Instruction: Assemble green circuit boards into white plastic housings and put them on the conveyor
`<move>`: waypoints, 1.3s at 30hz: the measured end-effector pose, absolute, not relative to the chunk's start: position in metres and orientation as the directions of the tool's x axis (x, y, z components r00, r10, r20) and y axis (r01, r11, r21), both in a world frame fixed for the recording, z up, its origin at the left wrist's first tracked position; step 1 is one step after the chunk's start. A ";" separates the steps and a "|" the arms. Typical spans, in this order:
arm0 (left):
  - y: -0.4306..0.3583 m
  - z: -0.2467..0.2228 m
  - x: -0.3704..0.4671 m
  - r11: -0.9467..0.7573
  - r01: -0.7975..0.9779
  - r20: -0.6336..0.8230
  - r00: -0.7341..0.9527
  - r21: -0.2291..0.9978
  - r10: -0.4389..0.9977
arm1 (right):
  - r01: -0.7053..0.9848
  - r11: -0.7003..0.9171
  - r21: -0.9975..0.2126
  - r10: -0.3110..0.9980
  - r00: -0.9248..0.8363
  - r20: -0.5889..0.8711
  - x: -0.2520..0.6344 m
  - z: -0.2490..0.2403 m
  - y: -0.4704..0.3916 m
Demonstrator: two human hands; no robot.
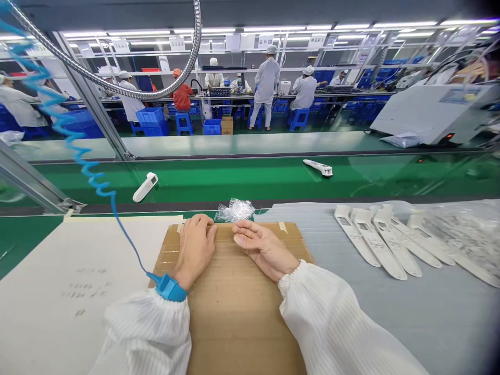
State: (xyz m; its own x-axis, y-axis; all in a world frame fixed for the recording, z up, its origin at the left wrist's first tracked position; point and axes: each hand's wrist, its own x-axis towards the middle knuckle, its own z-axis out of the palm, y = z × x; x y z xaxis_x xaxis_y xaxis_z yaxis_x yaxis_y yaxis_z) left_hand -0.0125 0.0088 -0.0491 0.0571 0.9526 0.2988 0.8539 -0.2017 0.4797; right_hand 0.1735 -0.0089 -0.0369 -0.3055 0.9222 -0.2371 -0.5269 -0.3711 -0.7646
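Observation:
My left hand point(197, 247) rests on a brown cardboard sheet point(234, 312), its loosely bent fingers close to the far edge. Around that wrist is a blue strap point(170, 288) with a coiled blue cord running up to the left. Just above the same sheet, my right hand point(261, 247) is turned on its side, half curled, the thumb a little apart from the forefinger. Nothing shows in either hand. Crumpled clear plastic point(235, 210) lies just past the sheet's far edge, between the two hands and touching neither.
Several white handheld device shells point(377, 234) lie on grey foam point(332, 312) at right, beside clear plastic bags point(464, 229). Two white devices point(145, 187) sit on the green belt point(234, 179) ahead. A white machine point(433, 112) stands far right; people work beyond.

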 end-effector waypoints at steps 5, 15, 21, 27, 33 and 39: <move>0.009 -0.049 -0.013 -0.214 0.839 0.317 0.052 0.500 0.947 | -0.528 -0.383 -0.758 0.920 -0.286 -0.266 0.172 -0.033 -0.009; 0.009 -0.049 -0.013 -0.217 0.827 0.328 0.043 0.518 0.944 | -0.528 -0.380 -0.759 0.922 -0.287 -0.262 0.172 -0.034 -0.009; 0.009 -0.050 -0.014 -0.220 0.827 0.325 0.048 0.517 0.944 | -0.518 -0.385 -0.763 0.919 -0.288 -0.268 0.172 -0.031 -0.010; 0.010 -0.049 -0.015 -0.230 0.828 0.329 0.059 0.512 0.942 | -0.531 -0.363 -0.766 0.927 -0.291 -0.237 0.172 -0.036 -0.009; 0.008 -0.047 -0.014 -0.209 0.827 0.310 0.045 0.521 0.950 | -0.534 -0.338 -0.775 0.935 -0.281 -0.215 0.172 -0.045 -0.006; 0.008 -0.045 -0.013 -0.199 0.828 0.294 0.044 0.524 0.955 | -0.534 -0.362 -0.764 0.928 -0.282 -0.242 0.172 -0.037 -0.008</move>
